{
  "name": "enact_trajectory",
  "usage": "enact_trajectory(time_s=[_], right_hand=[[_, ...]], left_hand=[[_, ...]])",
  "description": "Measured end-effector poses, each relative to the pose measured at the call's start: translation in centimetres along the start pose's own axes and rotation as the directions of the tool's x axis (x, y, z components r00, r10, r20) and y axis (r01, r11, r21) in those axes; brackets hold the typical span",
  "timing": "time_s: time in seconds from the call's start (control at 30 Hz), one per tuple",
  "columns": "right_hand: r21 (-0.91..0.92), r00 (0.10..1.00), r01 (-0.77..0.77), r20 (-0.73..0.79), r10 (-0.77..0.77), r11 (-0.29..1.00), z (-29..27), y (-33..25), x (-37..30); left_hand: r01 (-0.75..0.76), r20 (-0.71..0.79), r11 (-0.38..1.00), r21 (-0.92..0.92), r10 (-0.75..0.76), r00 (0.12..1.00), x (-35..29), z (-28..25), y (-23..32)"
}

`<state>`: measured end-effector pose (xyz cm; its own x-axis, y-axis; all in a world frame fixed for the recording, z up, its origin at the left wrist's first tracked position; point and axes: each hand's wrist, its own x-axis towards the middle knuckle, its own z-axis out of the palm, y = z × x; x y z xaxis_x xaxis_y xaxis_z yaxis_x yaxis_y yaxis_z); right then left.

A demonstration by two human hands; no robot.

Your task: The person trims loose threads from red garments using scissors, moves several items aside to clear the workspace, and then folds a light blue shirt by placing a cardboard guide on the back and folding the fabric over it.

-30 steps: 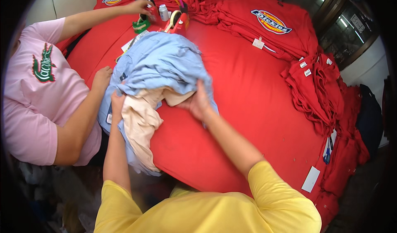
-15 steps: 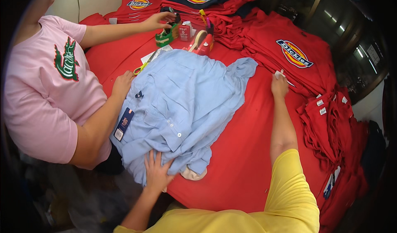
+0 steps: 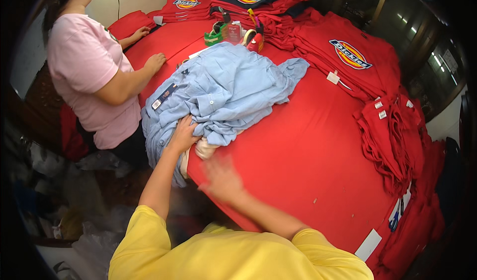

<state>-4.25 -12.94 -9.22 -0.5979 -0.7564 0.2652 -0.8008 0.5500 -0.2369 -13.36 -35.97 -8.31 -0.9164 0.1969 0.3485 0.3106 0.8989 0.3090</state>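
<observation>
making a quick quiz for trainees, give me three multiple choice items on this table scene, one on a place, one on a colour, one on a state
1. Where is the left hand?
A. on the light blue shirt
B. on the tape dispenser
C. on the floor

2. What colour is the table cover?
A. green
B. red
C. white

3. How does the right hand look?
A. gripping scissors
B. blurred, open, holding nothing
C. flat under the shirt

Answers:
1. A, its fingers press the shirt's near edge.
2. B, bare cloth beside the shirt is red.
3. B, it is smeared, over the red cover.
</observation>
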Motion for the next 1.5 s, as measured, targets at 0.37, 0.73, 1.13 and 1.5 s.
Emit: enact_trajectory(time_s=[0.37,0.73,1.13,1.5], right_hand=[[-0.029,0.694,-0.654,-0.422,0.584,0.756,-10.8,13.3,-14.4],[0.236,1.0,0.028,0.0,-0.028,0.971,-6.3,-7.9,-20.6],[-0.181,0.415,-0.91,-0.438,0.798,0.373,-13.6,19.6,-27.7],[-0.28,0.579,-0.815,-0.419,0.7,0.507,-15.2,35.8,-17.4]], left_hand=[[0.138,-0.014,0.981,0.133,-0.138,0.99,-14.5,2.3,18.2],[0.067,-0.057,0.986,-0.153,-0.077,0.995,-10.6,3.9,20.1],[0.092,0.016,0.984,0.152,-0.096,0.995,-11.5,4.3,21.7],[0.152,0.008,0.981,0.12,-0.154,0.988,-10.0,3.5,22.8]])
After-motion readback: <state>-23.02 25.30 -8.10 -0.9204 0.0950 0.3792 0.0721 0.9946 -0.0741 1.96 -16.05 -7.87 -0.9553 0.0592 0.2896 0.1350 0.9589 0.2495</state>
